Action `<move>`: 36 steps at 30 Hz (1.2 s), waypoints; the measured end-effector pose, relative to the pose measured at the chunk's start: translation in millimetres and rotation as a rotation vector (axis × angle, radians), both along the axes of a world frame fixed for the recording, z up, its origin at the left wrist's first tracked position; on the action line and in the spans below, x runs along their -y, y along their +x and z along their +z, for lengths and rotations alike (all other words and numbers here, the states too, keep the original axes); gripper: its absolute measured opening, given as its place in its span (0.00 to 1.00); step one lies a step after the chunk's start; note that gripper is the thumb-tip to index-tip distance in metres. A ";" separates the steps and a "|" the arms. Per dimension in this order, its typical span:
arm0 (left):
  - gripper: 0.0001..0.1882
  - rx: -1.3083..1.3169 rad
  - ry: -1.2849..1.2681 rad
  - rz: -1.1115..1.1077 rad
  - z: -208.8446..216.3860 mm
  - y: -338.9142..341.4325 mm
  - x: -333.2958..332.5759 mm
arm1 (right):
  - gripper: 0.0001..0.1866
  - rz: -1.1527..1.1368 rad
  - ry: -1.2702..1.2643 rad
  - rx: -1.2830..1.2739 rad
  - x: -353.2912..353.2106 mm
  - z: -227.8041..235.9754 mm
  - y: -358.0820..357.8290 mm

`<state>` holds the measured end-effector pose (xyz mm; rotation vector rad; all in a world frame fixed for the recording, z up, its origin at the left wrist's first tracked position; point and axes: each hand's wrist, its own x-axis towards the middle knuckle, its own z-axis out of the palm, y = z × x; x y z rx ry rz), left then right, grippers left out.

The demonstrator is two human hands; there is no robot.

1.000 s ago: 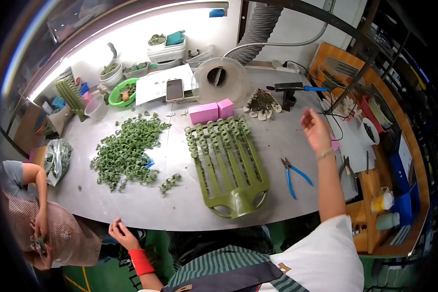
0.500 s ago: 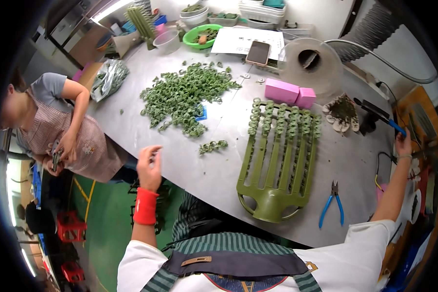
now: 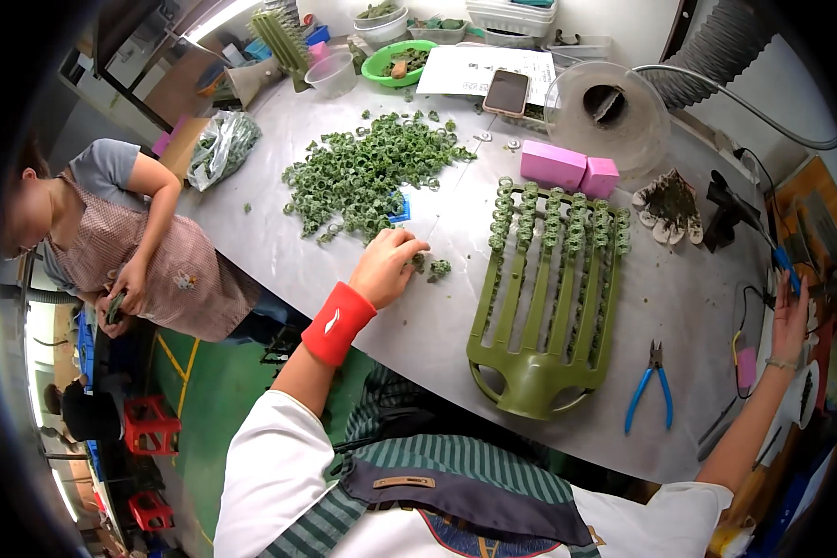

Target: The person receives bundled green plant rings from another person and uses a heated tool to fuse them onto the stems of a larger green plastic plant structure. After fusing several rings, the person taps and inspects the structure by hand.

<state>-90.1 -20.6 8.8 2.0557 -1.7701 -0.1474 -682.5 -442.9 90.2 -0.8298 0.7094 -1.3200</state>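
From here I can't tell if the left fingers [image 3: 407, 248] grip half-hidden green pieces [image 3: 440, 268]; toward one o'clock, white containers [image 3: 509, 19] get cropped.

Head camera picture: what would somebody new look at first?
Probably the big heap of little green pieces on the grey table. To its right lies a green slotted rack. Below the heap, a bright red wristband sits behind the left hand.

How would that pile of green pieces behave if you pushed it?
The pile would probably spread rather than slide as one, since loose strays lie near it. The pieces are likely light, being small and ring-like. Some might snag together, given how jumbled they lie.
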 end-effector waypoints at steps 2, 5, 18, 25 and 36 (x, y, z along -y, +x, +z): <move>0.15 -0.090 -0.091 0.050 2.8 1.7 -0.8 | 0.24 -0.074 -0.013 -0.018 -19.9 -1.6 15.9; 0.12 -0.303 -0.051 0.293 -4.0 6.3 -2.4 | 0.25 -0.103 -0.039 -0.034 -35.6 -3.6 20.5; 0.12 -0.452 -0.162 0.305 22.4 -18.0 1.6 | 0.18 -0.280 0.008 0.056 -93.9 -27.9 44.7; 0.11 -0.905 -0.058 0.030 37.5 -41.5 23.4 | 0.17 -0.445 -0.026 -0.030 -188.4 9.2 52.8; 0.13 -0.206 -0.298 -0.139 19.7 -61.1 60.6 | 0.15 -0.416 0.051 -0.134 -307.6 20.4 101.5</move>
